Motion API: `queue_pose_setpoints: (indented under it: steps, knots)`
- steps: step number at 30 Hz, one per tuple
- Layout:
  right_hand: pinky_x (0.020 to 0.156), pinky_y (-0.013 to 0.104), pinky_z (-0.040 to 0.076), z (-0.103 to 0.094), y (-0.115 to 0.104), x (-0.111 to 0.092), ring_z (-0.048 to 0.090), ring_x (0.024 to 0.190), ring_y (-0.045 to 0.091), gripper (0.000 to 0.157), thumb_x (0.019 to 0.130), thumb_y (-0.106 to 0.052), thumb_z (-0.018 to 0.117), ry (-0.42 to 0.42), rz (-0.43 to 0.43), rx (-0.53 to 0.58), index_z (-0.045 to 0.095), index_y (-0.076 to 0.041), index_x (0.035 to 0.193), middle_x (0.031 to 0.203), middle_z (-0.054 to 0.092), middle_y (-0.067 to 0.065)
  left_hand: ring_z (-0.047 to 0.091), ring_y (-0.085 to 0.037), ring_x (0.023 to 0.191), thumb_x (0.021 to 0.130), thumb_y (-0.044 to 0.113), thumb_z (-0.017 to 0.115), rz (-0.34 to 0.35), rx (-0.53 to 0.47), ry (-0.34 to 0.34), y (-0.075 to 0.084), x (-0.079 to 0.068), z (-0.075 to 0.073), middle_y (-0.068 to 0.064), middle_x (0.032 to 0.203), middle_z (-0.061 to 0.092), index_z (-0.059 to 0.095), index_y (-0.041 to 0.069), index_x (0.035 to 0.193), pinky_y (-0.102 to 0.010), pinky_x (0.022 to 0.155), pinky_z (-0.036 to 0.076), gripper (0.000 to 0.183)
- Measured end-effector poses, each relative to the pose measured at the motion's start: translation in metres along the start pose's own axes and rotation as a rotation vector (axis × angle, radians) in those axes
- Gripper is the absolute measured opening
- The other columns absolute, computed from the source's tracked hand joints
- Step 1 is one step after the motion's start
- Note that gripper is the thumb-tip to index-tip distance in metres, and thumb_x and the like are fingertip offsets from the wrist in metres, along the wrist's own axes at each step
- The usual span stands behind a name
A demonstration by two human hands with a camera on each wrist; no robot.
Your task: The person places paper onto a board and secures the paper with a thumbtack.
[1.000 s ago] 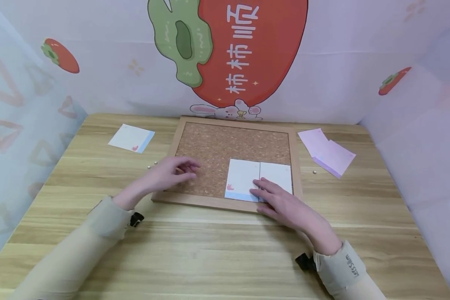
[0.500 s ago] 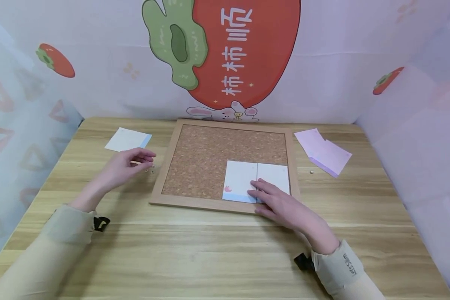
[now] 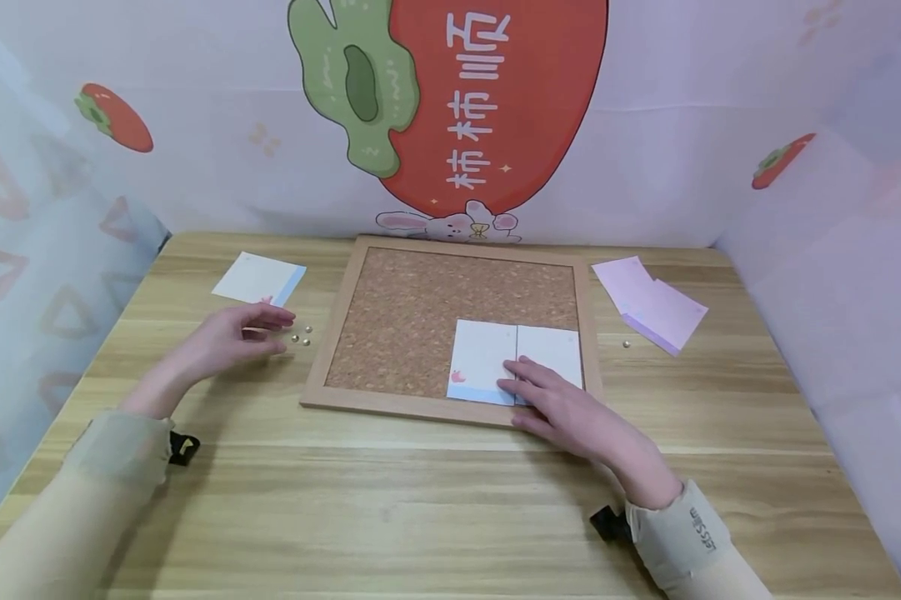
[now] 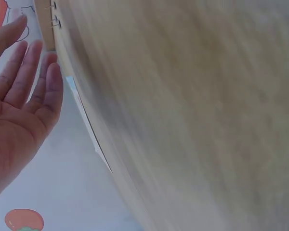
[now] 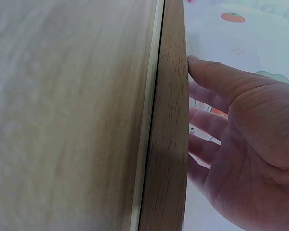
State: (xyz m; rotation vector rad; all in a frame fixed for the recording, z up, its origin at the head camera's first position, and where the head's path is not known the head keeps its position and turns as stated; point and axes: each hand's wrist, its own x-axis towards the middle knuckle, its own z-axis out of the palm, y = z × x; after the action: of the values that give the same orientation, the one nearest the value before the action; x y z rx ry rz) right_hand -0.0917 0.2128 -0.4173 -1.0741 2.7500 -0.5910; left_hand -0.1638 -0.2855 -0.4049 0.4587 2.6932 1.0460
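My left hand (image 3: pixel 232 337) hovers over the table just left of several small thumbtacks (image 3: pixel 306 342). Its fingers are loosely bent with nothing between them, as the palm (image 4: pixel 19 120) in the left wrist view confirms. My right hand (image 3: pixel 563 408) rests on two white note sheets (image 3: pixel 483 354) lying side by side at the lower right of a wood-framed corkboard (image 3: pixel 401 325). In the right wrist view, the thumb of that hand (image 5: pixel 250 130) is at the edge of the wooden frame (image 5: pixel 168 125), and the fingertips are hidden behind it.
Another white note sheet (image 3: pixel 258 277) with a blue strip lies on the table behind my left hand. Right of the board are two overlapping pink note sheets (image 3: pixel 653 304) and a single thumbtack (image 3: pixel 626 343). A printed cloth (image 3: pixel 645 167) hangs behind the table.
My left hand has moved left from over the corkboard, past the thumbtacks, to the table beside them. My right hand has stayed on the white sheets.
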Motion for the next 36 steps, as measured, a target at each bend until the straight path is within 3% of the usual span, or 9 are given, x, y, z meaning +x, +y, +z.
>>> queue_pose_setpoints:
  steps: [6,14,24,27,30,32,36]
  knots:
    - [0.116,0.051,0.038,-0.001,0.001,-0.001,0.039,0.146,0.037,0.053,0.096,-0.027,0.068,-0.011,0.009,-0.002,0.054,-0.007,0.143,0.155,0.044,0.017,0.066,-0.013,0.106,0.090,0.018,0.075,-0.025,0.079,-0.005,-0.003,0.007,0.001,-0.016,0.121,0.071,0.064,0.006,0.129,-0.006,0.085,0.047,0.042]
    - [0.117,0.051,0.037,-0.001,0.001,0.000,0.038,0.147,0.036,0.053,0.096,-0.027,0.067,-0.014,0.011,0.007,0.053,-0.008,0.144,0.156,0.043,0.016,0.067,-0.001,0.095,0.089,0.013,0.075,-0.057,-0.009,-0.044,-0.010,0.018,0.001,-0.018,0.117,0.072,0.066,0.003,0.124,-0.009,0.082,0.050,0.037]
    - [0.116,0.052,0.037,0.000,0.002,-0.001,0.038,0.146,0.037,0.052,0.097,-0.026,0.066,-0.015,0.007,0.008,0.053,-0.007,0.144,0.156,0.043,0.016,0.067,0.001,0.085,0.089,0.015,0.076,-0.040,0.116,-0.069,-0.011,0.022,0.003,-0.008,0.106,0.077,0.075,0.012,0.108,-0.014,0.078,0.050,0.019]
    - [0.116,0.052,0.038,0.000,0.002,-0.001,0.038,0.146,0.037,0.052,0.097,-0.026,0.066,-0.016,0.006,0.009,0.053,-0.007,0.143,0.156,0.043,0.016,0.066,0.003,0.088,0.090,0.016,0.075,-0.026,0.145,-0.063,-0.010,0.023,0.003,-0.006,0.107,0.077,0.077,0.015,0.104,-0.025,0.094,0.051,0.014]
    - [0.116,0.052,0.038,0.000,0.001,-0.001,0.039,0.146,0.037,0.052,0.097,-0.027,0.067,-0.010,0.003,0.007,0.054,-0.007,0.143,0.155,0.044,0.016,0.064,0.006,0.091,0.091,0.018,0.074,-0.023,0.161,-0.058,-0.009,0.025,0.003,-0.005,0.107,0.078,0.078,0.018,0.100,-0.042,0.113,0.040,0.010]
    - [0.115,0.052,0.038,0.000,0.001,-0.001,0.039,0.145,0.037,0.052,0.096,-0.026,0.067,-0.001,-0.002,0.005,0.054,-0.007,0.142,0.155,0.044,0.016,0.063,0.008,0.093,0.091,0.020,0.073,-0.030,0.163,-0.057,-0.009,0.026,0.003,-0.005,0.106,0.078,0.078,0.019,0.099,-0.051,0.118,0.031,0.009]
    - [0.115,0.053,0.039,0.001,0.002,-0.001,0.040,0.145,0.038,0.052,0.096,-0.026,0.067,0.009,-0.010,-0.001,0.054,-0.006,0.142,0.154,0.045,0.017,0.063,0.007,0.095,0.091,0.021,0.074,-0.036,0.164,-0.053,-0.008,0.027,0.002,-0.006,0.106,0.078,0.079,0.018,0.098,-0.053,0.120,0.028,0.009]
